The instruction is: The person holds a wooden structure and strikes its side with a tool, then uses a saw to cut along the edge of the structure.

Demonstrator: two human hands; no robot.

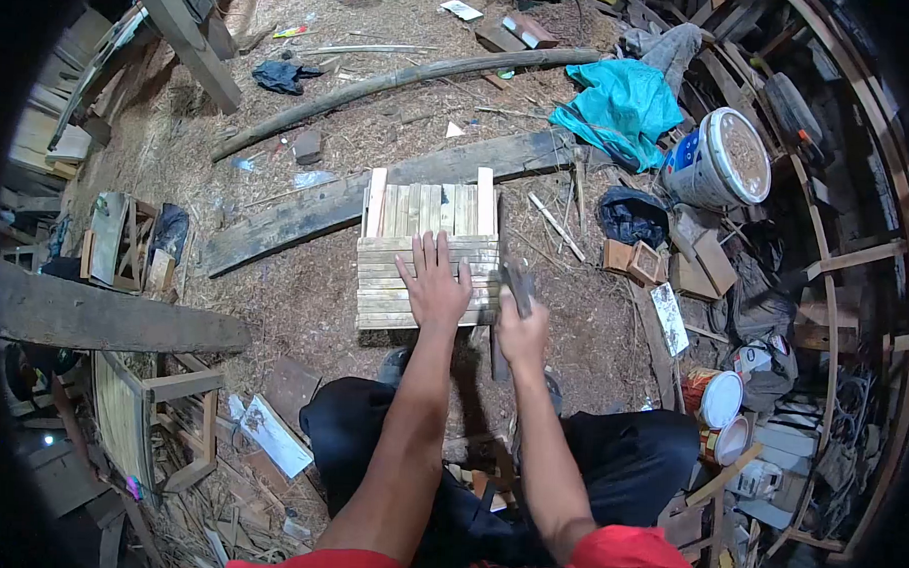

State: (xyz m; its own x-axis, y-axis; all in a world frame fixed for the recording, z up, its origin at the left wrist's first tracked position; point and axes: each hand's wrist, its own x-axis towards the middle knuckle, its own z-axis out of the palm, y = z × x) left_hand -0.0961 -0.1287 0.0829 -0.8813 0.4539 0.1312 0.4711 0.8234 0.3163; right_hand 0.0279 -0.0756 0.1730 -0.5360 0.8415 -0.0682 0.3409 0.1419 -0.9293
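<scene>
A small wooden stool-like piece with slatted top [384,300] stands in front of my knees, its pale slats nailed side by side. My left hand [437,288] lies flat on the slats with its fingers spread. At the right edge of the slats, my right hand [524,337] is wrapped round a hammer [516,278], which is smeared by motion. Two light wood strips [485,200] stick out past the far end of the piece, beside upright slats.
Behind the piece a long dark plank [286,223] lies across the sawdust floor, with a curved pole [381,86] farther back. To the right are a teal plastic bag [621,105], a white bucket [714,158] and wood blocks [636,260]. A thick beam [113,312] juts in from the left.
</scene>
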